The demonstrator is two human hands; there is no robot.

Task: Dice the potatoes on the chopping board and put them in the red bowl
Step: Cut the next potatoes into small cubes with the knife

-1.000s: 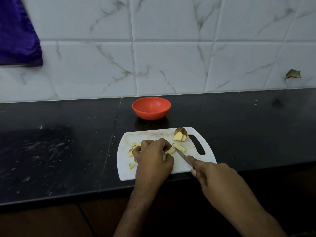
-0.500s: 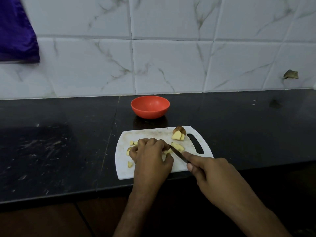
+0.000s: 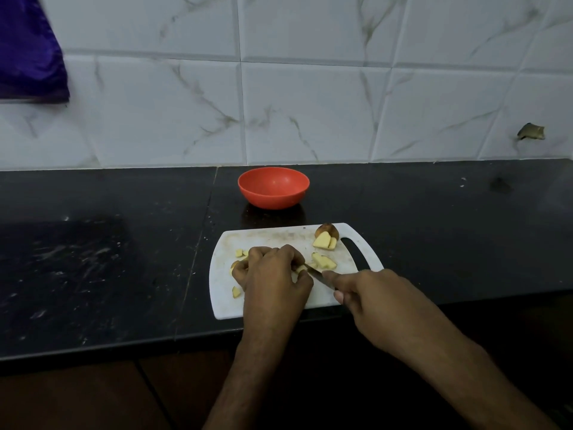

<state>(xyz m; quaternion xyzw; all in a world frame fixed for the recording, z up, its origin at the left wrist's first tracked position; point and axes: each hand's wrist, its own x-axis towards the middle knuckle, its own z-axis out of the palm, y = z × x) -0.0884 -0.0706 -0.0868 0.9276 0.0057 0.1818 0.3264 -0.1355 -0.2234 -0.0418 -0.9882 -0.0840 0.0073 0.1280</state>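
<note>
A white chopping board [image 3: 273, 235] lies near the counter's front edge. My left hand [image 3: 271, 273] curls over a potato piece [image 3: 300, 269] in the board's middle, mostly hiding it. My right hand [image 3: 372, 297] grips a knife [image 3: 319, 276] whose blade tip meets that piece beside my left fingers. Several yellow potato chunks [image 3: 324, 261] lie around, some at the board's left [image 3: 236, 291]. A larger skinned potato piece [image 3: 325, 237] sits at the far right corner by the handle slot. The red bowl [image 3: 273, 187] stands behind the board and looks empty.
The black stone counter [image 3: 108, 259] stretches left and right of the board, with a white marble-tiled wall [image 3: 310, 103] behind. A purple cloth [image 3: 28, 51] hangs at the upper left. A chipped spot [image 3: 530, 131] marks the wall at right.
The knife blade has slid a little left toward my left fingers, with my right hand following. My left hand stays on the potato piece. The camera view has shifted slightly.
</note>
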